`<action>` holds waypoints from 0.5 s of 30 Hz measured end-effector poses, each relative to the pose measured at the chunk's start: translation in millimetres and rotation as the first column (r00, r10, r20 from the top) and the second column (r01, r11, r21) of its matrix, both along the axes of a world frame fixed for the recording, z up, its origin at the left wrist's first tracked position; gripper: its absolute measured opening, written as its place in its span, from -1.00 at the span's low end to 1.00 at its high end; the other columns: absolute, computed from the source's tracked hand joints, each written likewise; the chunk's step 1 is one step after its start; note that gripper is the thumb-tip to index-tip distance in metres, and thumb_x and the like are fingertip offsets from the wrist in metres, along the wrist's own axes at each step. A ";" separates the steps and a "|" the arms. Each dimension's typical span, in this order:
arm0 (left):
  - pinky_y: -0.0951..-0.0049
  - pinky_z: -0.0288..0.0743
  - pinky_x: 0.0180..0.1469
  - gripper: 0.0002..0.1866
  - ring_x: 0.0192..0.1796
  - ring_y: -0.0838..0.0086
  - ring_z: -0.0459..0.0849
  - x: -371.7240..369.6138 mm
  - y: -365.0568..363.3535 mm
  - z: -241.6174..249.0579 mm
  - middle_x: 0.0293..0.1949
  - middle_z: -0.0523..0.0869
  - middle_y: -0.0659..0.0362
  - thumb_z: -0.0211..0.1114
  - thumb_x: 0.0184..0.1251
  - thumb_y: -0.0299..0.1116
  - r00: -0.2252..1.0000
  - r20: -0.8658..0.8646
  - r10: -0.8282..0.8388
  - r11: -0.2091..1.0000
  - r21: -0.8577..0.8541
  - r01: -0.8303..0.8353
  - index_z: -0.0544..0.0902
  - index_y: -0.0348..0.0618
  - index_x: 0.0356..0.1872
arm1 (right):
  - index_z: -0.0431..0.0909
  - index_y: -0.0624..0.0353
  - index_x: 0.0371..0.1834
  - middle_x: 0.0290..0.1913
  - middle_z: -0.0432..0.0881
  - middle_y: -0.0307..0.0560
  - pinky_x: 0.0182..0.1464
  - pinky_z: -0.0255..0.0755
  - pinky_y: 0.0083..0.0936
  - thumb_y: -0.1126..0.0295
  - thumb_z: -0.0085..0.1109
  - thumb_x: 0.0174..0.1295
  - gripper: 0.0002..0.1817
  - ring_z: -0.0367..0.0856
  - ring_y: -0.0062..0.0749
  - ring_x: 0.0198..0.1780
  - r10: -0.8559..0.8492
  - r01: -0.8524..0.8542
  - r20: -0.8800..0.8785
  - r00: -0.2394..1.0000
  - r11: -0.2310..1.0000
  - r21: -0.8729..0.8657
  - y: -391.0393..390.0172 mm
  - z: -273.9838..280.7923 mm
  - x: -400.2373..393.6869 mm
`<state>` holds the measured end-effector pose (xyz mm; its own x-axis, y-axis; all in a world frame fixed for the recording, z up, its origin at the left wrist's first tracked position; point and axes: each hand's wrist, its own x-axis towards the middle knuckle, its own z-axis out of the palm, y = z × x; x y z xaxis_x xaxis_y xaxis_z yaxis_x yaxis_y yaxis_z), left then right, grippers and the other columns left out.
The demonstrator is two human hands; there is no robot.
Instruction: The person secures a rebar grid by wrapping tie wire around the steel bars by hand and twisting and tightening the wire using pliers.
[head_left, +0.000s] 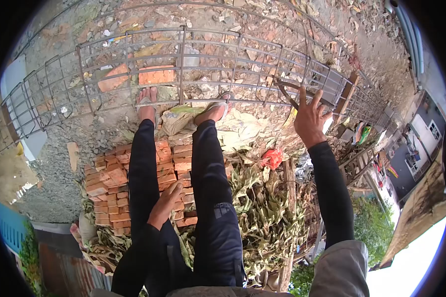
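Note:
My right hand (310, 118) is at the right side of a long rebar cage (182, 64), with some fingers stretched and others curled. Dark metal pincers (288, 89) run from this hand to the cage bars, their handles among my fingers, partly hidden by them. My left hand (166, 207) lies along my left thigh, its fingers stretched and close together, pointing between my legs. Nothing shows in it. The cage stretches across the ground just beyond my sandalled feet (214, 113).
Stacked red bricks (115, 210) lie beneath my legs, with dry leaves (267, 213) to their right. Two loose bricks (156, 75) lie within the cage's outline. A red plastic bag (272, 159), a wooden plank (345, 96) and grey gravel (59, 183) are around me. Pipes (410, 37) stand at upper right.

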<state>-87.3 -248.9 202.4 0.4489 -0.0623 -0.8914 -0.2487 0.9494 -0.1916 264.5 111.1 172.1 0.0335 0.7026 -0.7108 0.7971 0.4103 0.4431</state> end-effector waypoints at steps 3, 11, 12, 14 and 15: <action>0.03 0.27 0.58 -0.12 0.65 0.06 0.31 -3.0 -9.9 -8.0 0.66 0.25 -0.11 0.03 0.64 0.34 1.000 0.014 0.020 1.000 0.012 -0.020 0.21 -0.11 0.69 | 0.04 -0.07 0.75 0.65 -0.10 0.67 0.38 0.00 0.84 0.46 0.18 0.32 -0.10 0.28 0.85 0.46 -0.002 0.002 -0.010 1.000 1.000 0.003 2.9 -1.3 -4.3; 0.10 0.26 0.60 -0.11 0.68 0.11 0.25 -10.9 -5.4 -7.8 0.65 0.29 -0.07 -0.01 0.64 0.36 0.999 0.035 0.017 0.998 0.064 -0.019 0.22 -0.13 0.69 | 0.17 0.03 0.68 0.52 0.16 0.63 0.26 0.20 0.77 0.41 0.20 0.34 -0.20 0.51 0.54 0.28 0.110 -0.112 0.043 0.993 0.993 0.032 9.9 -1.6 -16.1; 0.11 0.25 0.60 -0.11 0.69 0.12 0.25 -11.5 -4.7 -7.6 0.65 0.29 -0.07 -0.02 0.64 0.37 1.000 0.031 0.003 0.997 0.076 -0.005 0.22 -0.13 0.68 | 0.20 0.05 0.67 0.49 0.22 0.61 0.23 0.26 0.72 0.40 0.21 0.35 -0.21 0.54 0.46 0.25 0.151 -0.153 0.041 0.988 0.987 0.049 11.1 -3.5 -14.8; 0.12 0.25 0.60 -0.10 0.69 0.13 0.25 -12.9 -3.4 -8.2 0.65 0.29 -0.07 0.00 0.63 0.37 0.999 0.040 -0.002 0.996 0.086 -0.001 0.22 -0.14 0.69 | 0.24 0.06 0.65 0.42 0.32 0.56 0.15 0.34 0.61 0.38 0.23 0.35 -0.24 0.58 0.34 0.20 0.254 -0.258 0.062 0.965 0.963 0.078 10.8 -7.5 -11.9; 0.13 0.25 0.61 -0.09 0.69 0.13 0.25 -13.0 -2.5 -7.9 0.65 0.29 -0.06 0.01 0.63 0.37 0.999 0.044 -0.005 0.996 0.091 0.001 0.21 -0.14 0.69 | 0.26 0.06 0.64 0.38 0.37 0.54 0.12 0.38 0.55 0.37 0.23 0.35 -0.25 0.60 0.30 0.18 0.315 -0.322 0.084 0.945 0.943 0.088 11.8 -6.7 -16.0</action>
<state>-100.3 -251.5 194.5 0.4879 0.0165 -0.8727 -0.2393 0.9640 -0.1156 248.6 122.8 165.4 -0.1580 0.7513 -0.6408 0.5990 0.5888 0.5426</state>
